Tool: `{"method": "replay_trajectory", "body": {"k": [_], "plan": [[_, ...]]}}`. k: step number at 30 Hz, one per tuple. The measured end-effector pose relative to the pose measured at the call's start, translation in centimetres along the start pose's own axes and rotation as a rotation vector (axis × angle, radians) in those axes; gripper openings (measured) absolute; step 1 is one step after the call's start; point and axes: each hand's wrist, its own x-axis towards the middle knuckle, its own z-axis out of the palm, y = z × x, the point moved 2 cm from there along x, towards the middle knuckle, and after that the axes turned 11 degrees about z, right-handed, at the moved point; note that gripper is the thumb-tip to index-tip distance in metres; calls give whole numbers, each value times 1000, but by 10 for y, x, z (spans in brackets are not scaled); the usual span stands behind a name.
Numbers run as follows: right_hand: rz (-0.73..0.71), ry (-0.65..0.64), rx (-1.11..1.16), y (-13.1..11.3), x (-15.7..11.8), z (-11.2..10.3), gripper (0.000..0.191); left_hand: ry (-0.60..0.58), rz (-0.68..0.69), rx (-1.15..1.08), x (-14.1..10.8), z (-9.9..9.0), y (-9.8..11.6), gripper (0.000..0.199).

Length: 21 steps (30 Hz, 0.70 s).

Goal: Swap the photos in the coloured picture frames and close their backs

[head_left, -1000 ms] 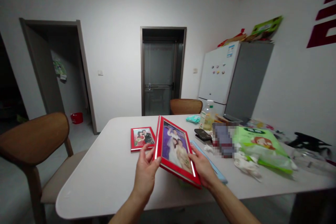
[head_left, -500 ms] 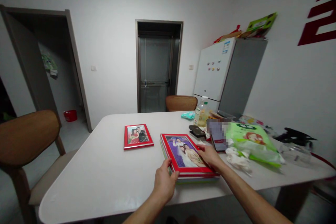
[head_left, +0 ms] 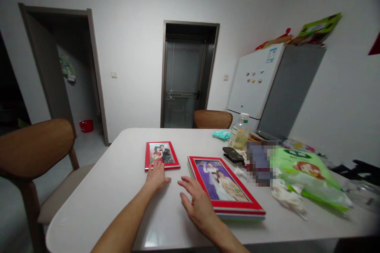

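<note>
A small red-framed photo (head_left: 162,154) lies flat on the white table (head_left: 118,189). Over its near edge is my left hand (head_left: 156,176), fingers apart; whether the fingertips touch the frame is hard to tell. To the right, a larger red-framed photo (head_left: 223,180) tops a stack of flat items with a greenish edge at the bottom. My right hand (head_left: 197,201) hovers just left of this stack with spread, slightly curled fingers and nothing in it.
Right of the stack are a black object (head_left: 233,154), a bottle (head_left: 238,132), a green package (head_left: 310,166), crumpled white plastic (head_left: 287,197) and a teal packet (head_left: 221,134). Wooden chairs stand at the left (head_left: 38,154) and far side (head_left: 212,119).
Both hands have let go of the large framed stack. My left hand has moved left and forward to the small frame, and my right hand has moved to the stack's left side. The view has shifted left.
</note>
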Motion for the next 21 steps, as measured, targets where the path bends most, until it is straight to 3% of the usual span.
{"method": "replay_trajectory", "body": {"k": [5,11,15,21], "plan": [[85,-88,-41,0,4,21,39,-41,14,83,-18,-13,-8,61],[230,-87,-105,19,2,41,44,-45,69,129,-100,-20,26,61],[261,-84,-47,22,-6,42,44,-3,119,72,-146,-10,44,71],[332,-92,167,16,-15,30,48,100,302,100,-159,9,52,26]]}}
